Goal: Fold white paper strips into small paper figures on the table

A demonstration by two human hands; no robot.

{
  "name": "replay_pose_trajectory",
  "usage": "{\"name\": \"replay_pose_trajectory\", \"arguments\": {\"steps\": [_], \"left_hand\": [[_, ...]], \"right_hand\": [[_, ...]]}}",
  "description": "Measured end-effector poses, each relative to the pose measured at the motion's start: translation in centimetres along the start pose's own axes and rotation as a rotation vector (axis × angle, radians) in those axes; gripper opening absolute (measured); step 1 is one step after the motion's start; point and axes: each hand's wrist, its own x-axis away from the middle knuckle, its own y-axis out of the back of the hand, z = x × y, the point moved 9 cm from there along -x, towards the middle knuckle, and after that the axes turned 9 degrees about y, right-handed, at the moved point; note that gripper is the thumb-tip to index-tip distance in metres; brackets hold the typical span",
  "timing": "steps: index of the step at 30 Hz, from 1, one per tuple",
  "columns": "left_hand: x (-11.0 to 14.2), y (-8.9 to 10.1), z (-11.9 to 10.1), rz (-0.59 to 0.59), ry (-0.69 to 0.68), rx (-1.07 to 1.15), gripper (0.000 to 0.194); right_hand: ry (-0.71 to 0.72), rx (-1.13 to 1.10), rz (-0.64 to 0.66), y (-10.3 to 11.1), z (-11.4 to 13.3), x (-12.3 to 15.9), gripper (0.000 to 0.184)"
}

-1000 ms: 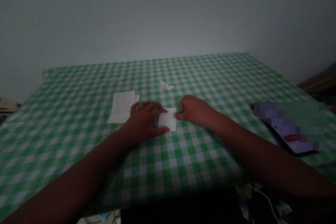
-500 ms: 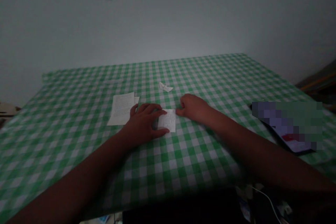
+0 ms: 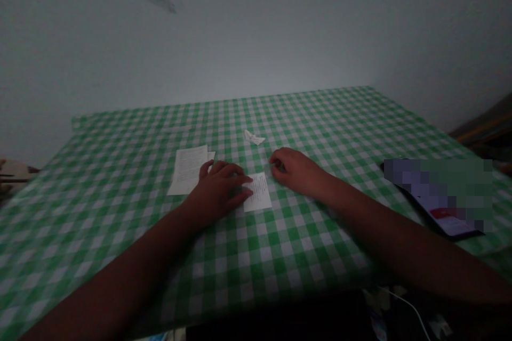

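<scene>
A small white slip of printed paper point(image 3: 258, 192) lies flat on the checked cloth between my hands. My left hand point(image 3: 218, 192) rests palm down to its left, with the fingertips over the slip's left edge and not gripping it. My right hand point(image 3: 294, 170) lies on the cloth just right of the slip, its fingers loosely curled and apart from the paper. Left of my left hand is a larger printed sheet point(image 3: 186, 170). A crumpled white paper scrap point(image 3: 254, 137) sits farther away, beyond the slip.
A green-and-white gingham tablecloth point(image 3: 120, 138) covers the table, which stands against a pale wall point(image 3: 256, 37). On the right lies a dark phone or tablet point(image 3: 436, 197) with a blurred screen. A white cable point(image 3: 408, 309) runs below the near table edge.
The right hand has drawn back from the slip's right edge. The slip sits slightly lower and more tilted, and the whole scene has dropped a little in view.
</scene>
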Motion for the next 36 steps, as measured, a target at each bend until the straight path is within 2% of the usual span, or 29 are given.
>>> {"name": "replay_pose_trajectory", "arguments": {"steps": [4, 6, 9, 15, 22, 26, 30, 36], "left_hand": [[-0.3, -0.2, 0.7, -0.039, 0.057, -0.015, 0.046], [-0.3, -0.3, 1.1, -0.055, 0.09, -0.02, 0.053], [-0.3, -0.4, 1.2, -0.055, 0.1, -0.011, 0.051], [-0.4, -0.2, 1.0, -0.033, 0.1, 0.019, 0.044], [-0.4, -0.1, 1.0, -0.045, 0.09, 0.043, 0.042], [-0.5, 0.2, 0.8, -0.088, 0.068, 0.035, 0.039], [-0.6, 0.7, 0.5, -0.165, 0.031, 0.039, 0.026], [-0.5, 1.2, 0.1, -0.222, -0.031, 0.031, 0.012]], "right_hand": [[0.133, 0.029, 0.071, -1.1, 1.7, 0.4, 0.033], [0.144, 0.067, 0.094, -1.6, 1.7, 0.5, 0.04], [0.139, 0.083, 0.091, -2.1, 1.4, 0.4, 0.042], [0.113, 0.008, 0.055, -2.3, 1.0, 0.2, 0.03], [0.139, -0.08, -0.033, -1.7, 1.2, -0.2, 0.002], [0.209, -0.051, -0.073, -1.1, 2.1, -0.1, 0.002], [0.268, 0.015, -0.115, -0.2, 2.9, 0.1, 0.004], [0.45, -0.034, -0.063, -0.7, 3.7, 0.2, 0.004]]}}
